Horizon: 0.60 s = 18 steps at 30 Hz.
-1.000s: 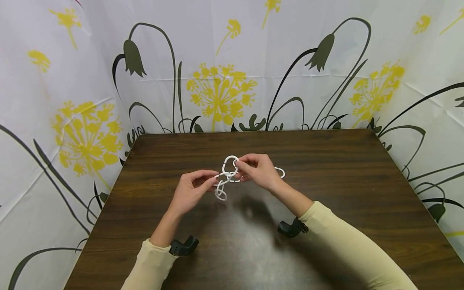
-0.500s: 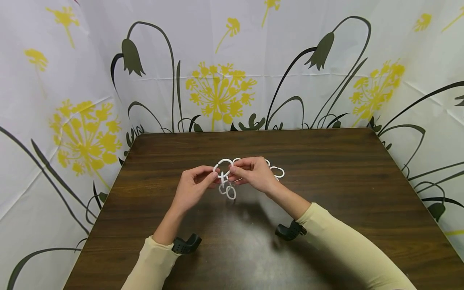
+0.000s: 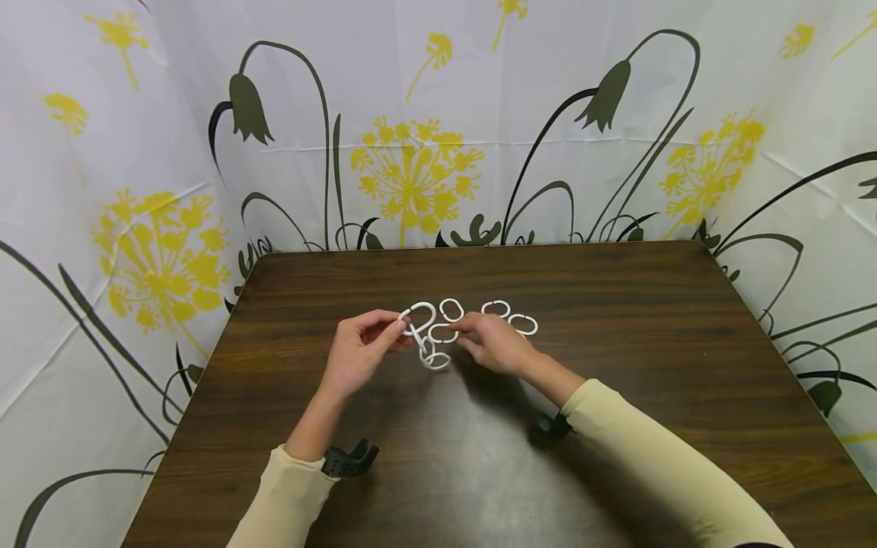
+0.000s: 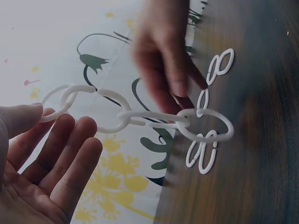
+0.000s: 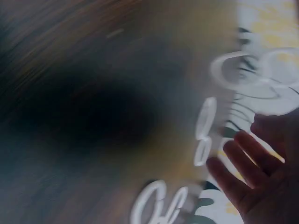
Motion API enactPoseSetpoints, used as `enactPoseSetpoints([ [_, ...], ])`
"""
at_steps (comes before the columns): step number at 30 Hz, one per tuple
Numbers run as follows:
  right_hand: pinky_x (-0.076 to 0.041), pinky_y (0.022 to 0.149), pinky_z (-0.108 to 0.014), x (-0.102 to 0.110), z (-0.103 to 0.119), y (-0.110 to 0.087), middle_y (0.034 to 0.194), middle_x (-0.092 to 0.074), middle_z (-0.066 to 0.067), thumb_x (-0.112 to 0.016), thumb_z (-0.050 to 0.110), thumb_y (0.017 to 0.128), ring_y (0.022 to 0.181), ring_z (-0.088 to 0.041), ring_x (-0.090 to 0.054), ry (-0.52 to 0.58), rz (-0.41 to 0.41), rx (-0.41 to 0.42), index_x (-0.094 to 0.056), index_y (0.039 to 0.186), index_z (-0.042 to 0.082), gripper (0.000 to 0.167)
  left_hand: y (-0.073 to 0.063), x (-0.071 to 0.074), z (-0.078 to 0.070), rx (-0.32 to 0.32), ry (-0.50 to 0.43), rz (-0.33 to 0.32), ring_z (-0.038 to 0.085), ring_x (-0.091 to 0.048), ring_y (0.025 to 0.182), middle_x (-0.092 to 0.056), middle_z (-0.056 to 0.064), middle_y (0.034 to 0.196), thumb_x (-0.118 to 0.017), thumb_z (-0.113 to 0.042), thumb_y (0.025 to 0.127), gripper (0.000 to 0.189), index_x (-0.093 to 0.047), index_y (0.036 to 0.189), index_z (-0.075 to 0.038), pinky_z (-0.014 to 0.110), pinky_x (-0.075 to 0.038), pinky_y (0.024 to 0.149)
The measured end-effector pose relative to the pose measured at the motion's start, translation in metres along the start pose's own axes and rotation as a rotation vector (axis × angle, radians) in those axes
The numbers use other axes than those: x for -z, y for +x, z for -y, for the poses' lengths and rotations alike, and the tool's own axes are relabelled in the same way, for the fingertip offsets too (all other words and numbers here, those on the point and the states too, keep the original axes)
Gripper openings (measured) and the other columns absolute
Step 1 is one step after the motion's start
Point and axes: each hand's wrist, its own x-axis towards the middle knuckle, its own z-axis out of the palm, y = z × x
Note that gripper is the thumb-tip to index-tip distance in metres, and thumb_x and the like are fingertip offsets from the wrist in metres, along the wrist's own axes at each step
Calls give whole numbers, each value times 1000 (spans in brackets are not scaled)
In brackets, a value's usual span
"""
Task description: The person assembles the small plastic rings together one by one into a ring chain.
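My left hand (image 3: 366, 350) pinches the end link of a white plastic link chain (image 4: 149, 113) between thumb and fingers. Several joined oval links hang from it above the table, as the left wrist view shows. Farther right, my right hand (image 3: 496, 342) is lowered close over the table, its fingertips near a loose white link (image 3: 438, 342). In the right wrist view its fingers (image 5: 247, 163) are spread and loosely extended, with nothing visible between them. Another loose link (image 3: 441, 306) lies just behind.
Two more white links, one (image 3: 495, 314) behind the other (image 3: 524, 333), lie beyond the right hand on the dark wooden table (image 3: 617, 304). A white curtain (image 3: 534, 46) with flower prints hangs along the table's back edge.
Both hands were on the chain; my right hand has let go and moved down and right towards the loose links. My left hand keeps the chain, whose lower links have swung slightly.
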Motion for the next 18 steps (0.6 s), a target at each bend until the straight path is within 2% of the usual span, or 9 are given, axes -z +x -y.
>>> enactPoseSetpoints([
  [2, -46, 101, -43, -7, -10, -3, 129, -61, -14, -63, 9, 95, 120, -27, -57, -152, 64, 89, -61, 130, 0, 36, 0, 0, 0, -4, 10, 0, 31, -70, 78, -65, 34, 96, -64, -4, 95, 18, -67, 103, 12, 42, -59, 69],
  [4, -40, 106, -48, -12, -16, -7, 139, -54, -15, -60, 13, 97, 130, -31, -48, -253, 135, 139, -55, 137, 0, 42, 0, -1, 0, -7, 14, 3, 35, -69, 79, -65, 33, 94, -64, -4, 95, 18, -67, 102, 13, 44, -59, 70],
  [6, -38, 107, -53, -15, -20, -9, 142, -52, -14, -59, 14, 98, 133, -33, -45, -310, 180, 178, -53, 138, 1, 43, 0, 0, 1, -9, 31, 1, 35, -69, 79, -66, 30, 92, -64, -4, 95, 18, -67, 102, 12, 44, -59, 69],
  [8, -40, 104, -54, -16, -22, -11, 137, -56, -12, -59, 14, 97, 129, -31, -49, -362, 188, 193, -57, 135, 3, 40, -1, 1, 3, -11, 36, 1, 35, -69, 79, -67, 28, 91, -65, -4, 94, 17, -68, 101, 12, 46, -58, 70],
  [10, -44, 98, -51, -16, -23, -12, 124, -62, -7, -60, 16, 97, 119, -25, -57, -409, 160, 188, -64, 129, 8, 34, -1, 2, 4, -14, 43, 0, 34, -70, 79, -67, 27, 91, -65, -4, 94, 16, -68, 101, 11, 46, -58, 70],
  [14, -51, 83, -44, -16, -23, -9, 97, -65, 1, -66, 17, 93, 94, -19, -64, -432, 42, 162, -75, 111, 15, 20, -1, 3, 3, -15, 46, 3, 36, -69, 80, -68, 26, 92, -65, -4, 94, 16, -69, 101, 10, 47, -58, 70],
  [18, -52, 71, -40, -19, -27, -4, 89, -63, 1, -70, 16, 90, 82, -20, -63, -388, -60, 118, -76, 104, 15, 15, -2, 4, 2, -8, 53, 7, 37, -69, 80, -68, 26, 91, -65, -4, 94, 17, -69, 101, 11, 47, -58, 71],
])
